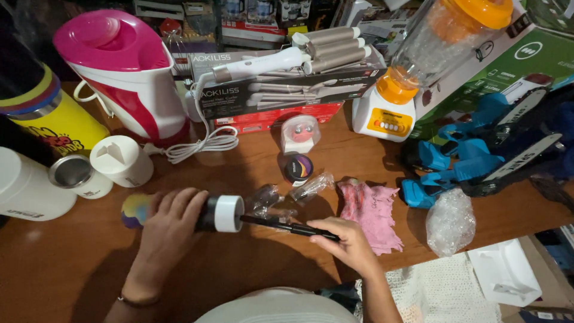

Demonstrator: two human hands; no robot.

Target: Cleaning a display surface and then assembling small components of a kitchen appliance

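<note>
My left hand (170, 221) grips a dark bottle with a multicoloured end (134, 209) and a white collar (229, 213), lying sideways over the wooden table (72, 269). My right hand (347, 242) pinches a thin black rod (281, 225) whose tip meets the bottle's white collar. Crumpled clear plastic wrappers (266, 197) lie just behind the rod. A small round black cap with a coloured top (298, 168) sits further back.
A pink cloth (373, 212) and a bubble-wrap wad (450, 221) lie to the right. A pink-and-white kettle (128, 78), yellow flask (57, 128), white cups (122, 160), boxed hair curler (287, 78), orange blender (412, 66) and blue tools (460, 161) crowd the back.
</note>
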